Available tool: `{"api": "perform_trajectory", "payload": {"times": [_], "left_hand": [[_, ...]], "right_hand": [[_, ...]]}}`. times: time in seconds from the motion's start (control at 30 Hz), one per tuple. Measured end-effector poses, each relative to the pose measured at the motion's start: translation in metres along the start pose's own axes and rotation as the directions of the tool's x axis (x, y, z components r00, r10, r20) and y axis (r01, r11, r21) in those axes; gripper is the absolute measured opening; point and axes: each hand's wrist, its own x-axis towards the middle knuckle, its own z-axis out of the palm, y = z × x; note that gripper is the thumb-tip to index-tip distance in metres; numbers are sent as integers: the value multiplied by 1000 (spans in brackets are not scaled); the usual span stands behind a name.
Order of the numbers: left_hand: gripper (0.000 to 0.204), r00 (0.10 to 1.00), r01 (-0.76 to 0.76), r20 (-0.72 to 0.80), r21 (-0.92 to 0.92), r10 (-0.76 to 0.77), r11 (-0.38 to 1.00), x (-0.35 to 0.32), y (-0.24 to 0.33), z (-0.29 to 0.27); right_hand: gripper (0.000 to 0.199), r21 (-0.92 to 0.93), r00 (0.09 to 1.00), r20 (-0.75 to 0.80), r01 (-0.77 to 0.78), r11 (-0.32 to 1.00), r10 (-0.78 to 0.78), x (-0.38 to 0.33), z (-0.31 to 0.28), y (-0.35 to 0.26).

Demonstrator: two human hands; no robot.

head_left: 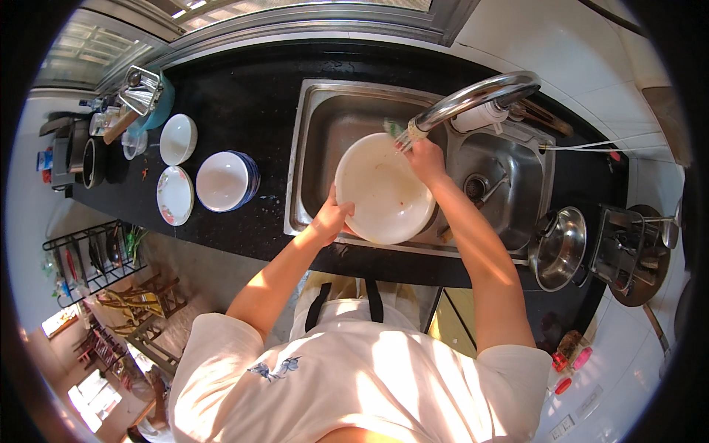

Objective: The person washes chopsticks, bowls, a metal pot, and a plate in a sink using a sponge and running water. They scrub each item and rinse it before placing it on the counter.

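Head view: left hand [330, 218] grips the white plate's [384, 188] rim over the sink [317, 111]. Right hand [427, 159] clenches a scrubber [395, 131] at the plate's far edge.

The large white plate [384, 188] is looking like glazed ceramic, smooth and glossy, with brownish smears dulling its middle. The sink [317, 125] is showing brushed steel, satin rather than mirror-bright, while the curved tap [476, 94] above it is gleaming as polished metal. The worktop [244, 96] is appearing as black stone, smooth and faintly shiny in the sunlight. The stacked bowls [225, 179] and the small plates [176, 194] beside them are shining like glazed white china. The pot [559, 247] at the right is reflecting light as polished steel. The person's white shirt [354, 384] is looking like soft matt cloth.
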Motion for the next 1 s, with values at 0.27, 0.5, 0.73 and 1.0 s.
{"api": "perform_trajectory", "payload": {"times": [0.27, 0.5, 0.73, 1.0], "left_hand": [[77, 1000, -24, -7, 25, 24, 999, 3, 10, -10], [77, 999, 17, 46, 7, -17, 1000, -2, 14, 4], [80, 991, -12, 132, 69, 3, 998, -5, 12, 1], [88, 958, -284, 35, -19, 285, 959, 5, 10, -5]], "right_hand": [[31, 500, 963, -261, 80, 862, 62, 2, 3, -23], [48, 383, 964, 26, 235, 893, -264, 4, -10, -94], [69, -221, 833, 136, 553, 803, -537, 26, -7, -63], [53, -29, 955, -110, -281, 959, 276, 11, 8, -35]]}}
